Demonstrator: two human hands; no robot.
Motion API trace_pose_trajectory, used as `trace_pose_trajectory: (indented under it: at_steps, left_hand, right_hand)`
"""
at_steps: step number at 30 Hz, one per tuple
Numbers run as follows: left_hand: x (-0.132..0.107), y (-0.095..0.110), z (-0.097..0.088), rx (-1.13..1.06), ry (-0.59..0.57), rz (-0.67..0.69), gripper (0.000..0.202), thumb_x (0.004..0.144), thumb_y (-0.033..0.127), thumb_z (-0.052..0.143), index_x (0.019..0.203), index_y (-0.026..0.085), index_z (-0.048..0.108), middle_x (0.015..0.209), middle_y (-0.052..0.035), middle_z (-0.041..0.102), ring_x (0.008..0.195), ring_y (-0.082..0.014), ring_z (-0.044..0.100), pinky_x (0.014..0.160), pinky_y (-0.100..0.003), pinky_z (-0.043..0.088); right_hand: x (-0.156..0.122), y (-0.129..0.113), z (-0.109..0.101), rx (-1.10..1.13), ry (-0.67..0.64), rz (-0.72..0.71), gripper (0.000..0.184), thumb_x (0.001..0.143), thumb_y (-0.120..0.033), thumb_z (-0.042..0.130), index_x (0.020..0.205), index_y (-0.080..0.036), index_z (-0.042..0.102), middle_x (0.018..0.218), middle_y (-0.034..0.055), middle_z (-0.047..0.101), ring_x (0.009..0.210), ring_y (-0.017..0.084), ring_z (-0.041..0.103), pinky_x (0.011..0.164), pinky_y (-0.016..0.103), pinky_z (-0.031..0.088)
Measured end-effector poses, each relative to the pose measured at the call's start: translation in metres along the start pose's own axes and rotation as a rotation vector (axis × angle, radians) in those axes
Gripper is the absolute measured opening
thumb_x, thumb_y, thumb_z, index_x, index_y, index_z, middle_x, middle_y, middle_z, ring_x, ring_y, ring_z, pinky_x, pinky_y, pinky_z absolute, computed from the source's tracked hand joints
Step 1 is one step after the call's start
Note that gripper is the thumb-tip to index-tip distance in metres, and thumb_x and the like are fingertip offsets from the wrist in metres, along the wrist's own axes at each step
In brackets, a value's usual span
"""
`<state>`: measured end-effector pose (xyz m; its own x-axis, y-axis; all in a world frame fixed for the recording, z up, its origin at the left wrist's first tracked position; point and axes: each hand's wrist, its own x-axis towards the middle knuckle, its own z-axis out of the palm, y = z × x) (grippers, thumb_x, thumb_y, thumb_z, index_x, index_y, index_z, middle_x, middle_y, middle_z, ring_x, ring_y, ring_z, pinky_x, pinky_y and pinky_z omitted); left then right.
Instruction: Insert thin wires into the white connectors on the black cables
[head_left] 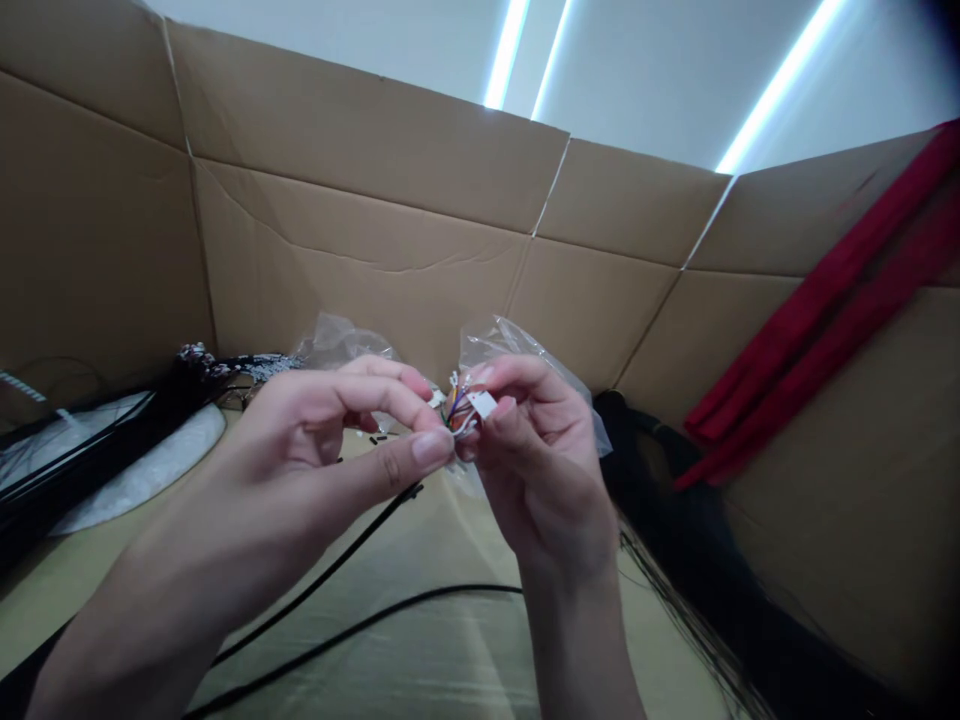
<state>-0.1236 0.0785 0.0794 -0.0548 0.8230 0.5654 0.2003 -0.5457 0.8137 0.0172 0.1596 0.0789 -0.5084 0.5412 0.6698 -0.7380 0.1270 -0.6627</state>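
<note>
Both hands meet at the middle of the head view, raised above a tan table. My right hand (536, 450) pinches a small white connector (482, 403) with a bunch of thin coloured wires (459, 408) coming out of it. My left hand (337, 440) has its thumb and forefinger closed on the free ends of those wires. A clear plastic bag (501, 340) shows just behind my right hand; whether the hand holds it too I cannot tell.
Cardboard walls (360, 200) enclose the table on all sides. Black cables (360, 620) run across the table below my hands. A second clear bag (337, 342) and a dark wire bundle (225, 368) lie at the back left beside a white round object (142, 470). Red cloth (840, 290) hangs on the right.
</note>
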Motion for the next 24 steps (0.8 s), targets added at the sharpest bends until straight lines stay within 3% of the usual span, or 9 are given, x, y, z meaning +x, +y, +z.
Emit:
trace_pose_trajectory:
  at_steps: [7, 15, 24]
  left_hand:
    - [0.009, 0.002, -0.003, -0.181, -0.271, -0.124, 0.013, 0.086, 0.028, 0.067, 0.075, 0.026, 0.073, 0.082, 0.0056, 0.065, 0.081, -0.0076, 0.057, 0.073, -0.01, 0.048]
    - [0.007, -0.005, -0.011, -0.131, -0.302, -0.026, 0.017, 0.093, 0.032, 0.06, 0.083, 0.026, 0.072, 0.079, 0.0044, 0.061, 0.08, -0.0072, 0.056, 0.075, -0.01, 0.05]
    - [0.003, -0.003, -0.004, -0.071, -0.112, 0.016, 0.019, 0.091, 0.038, 0.063, 0.076, 0.027, 0.071, 0.078, 0.0005, 0.064, 0.078, -0.0116, 0.062, 0.069, -0.017, 0.053]
  right_hand:
    - [0.0, -0.002, -0.004, 0.023, -0.094, 0.09, 0.005, 0.079, -0.018, 0.079, 0.08, -0.018, 0.074, 0.071, -0.0041, 0.07, 0.057, 0.001, 0.061, 0.056, 0.009, 0.05]
    - [-0.003, -0.003, 0.004, 0.13, -0.043, 0.176, 0.007, 0.081, -0.014, 0.075, 0.083, -0.02, 0.073, 0.073, -0.0049, 0.07, 0.062, 0.002, 0.065, 0.06, 0.01, 0.054]
    - [-0.005, -0.007, 0.008, 0.055, -0.014, 0.127, 0.009, 0.08, -0.014, 0.076, 0.081, -0.022, 0.073, 0.075, -0.0048, 0.071, 0.061, 0.005, 0.066, 0.061, 0.015, 0.058]
